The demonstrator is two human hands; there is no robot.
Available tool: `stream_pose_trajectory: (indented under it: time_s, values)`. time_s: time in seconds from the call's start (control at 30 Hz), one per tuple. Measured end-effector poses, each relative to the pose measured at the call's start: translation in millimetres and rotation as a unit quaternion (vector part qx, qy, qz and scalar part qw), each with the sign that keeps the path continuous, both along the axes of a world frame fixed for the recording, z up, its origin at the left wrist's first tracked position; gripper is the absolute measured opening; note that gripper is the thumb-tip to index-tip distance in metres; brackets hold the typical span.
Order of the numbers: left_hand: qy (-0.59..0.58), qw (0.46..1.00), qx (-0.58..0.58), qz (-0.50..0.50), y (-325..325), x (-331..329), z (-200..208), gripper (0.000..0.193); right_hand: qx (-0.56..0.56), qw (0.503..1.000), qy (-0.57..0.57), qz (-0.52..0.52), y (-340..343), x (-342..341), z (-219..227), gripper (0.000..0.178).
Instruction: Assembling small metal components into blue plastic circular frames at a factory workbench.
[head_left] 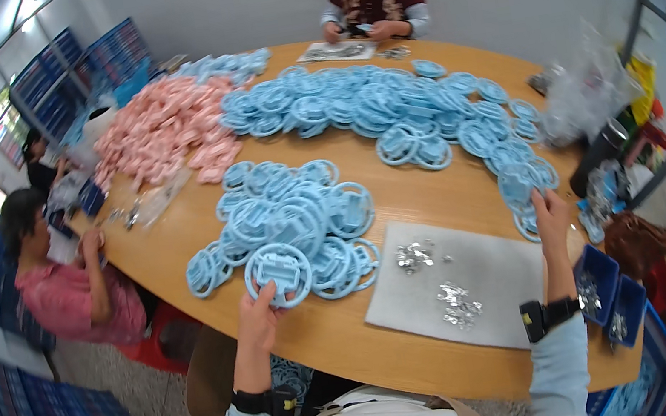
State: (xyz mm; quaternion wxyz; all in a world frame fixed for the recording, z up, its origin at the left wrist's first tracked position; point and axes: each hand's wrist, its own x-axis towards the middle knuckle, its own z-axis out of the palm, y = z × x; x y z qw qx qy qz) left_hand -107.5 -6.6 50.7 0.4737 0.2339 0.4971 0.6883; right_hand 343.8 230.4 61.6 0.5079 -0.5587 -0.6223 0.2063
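Light blue round parts (293,231), pink parts (166,129), tan wooden table (353,343), grey mat (491,288)

The left hand (258,312) grips a blue ring (277,273) at the near pile's (293,227) edge. The right hand (551,214) touches another ring (529,222), beside a grey mat (489,271) with metal bits (459,304).

A single head-worn fisheye view is looking down and forward over the round wooden surface (400,198) from its near edge, sitting close above the person's own forearms. It is taking in the whole surface and the people beyond it; the rim is bending, perhaps hiding the corners.
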Motion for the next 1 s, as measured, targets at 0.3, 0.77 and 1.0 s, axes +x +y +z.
stream_pose_trajectory:
  time_s: [0.3,0.77,1.0]
  values:
    - [0.112,0.993,0.017,0.027,53,-88,37,0.037,-0.186,0.899,0.364,0.161,-59,-51,12,0.013]
    - [0.606,0.782,-0.05,0.139,117,-129,10,0.067,-0.308,0.848,0.338,0.266,-115,-111,17,0.018]
    - [0.284,0.955,0.018,-0.084,68,-27,26,0.051,-0.316,0.822,0.397,0.257,-125,-118,17,0.015]
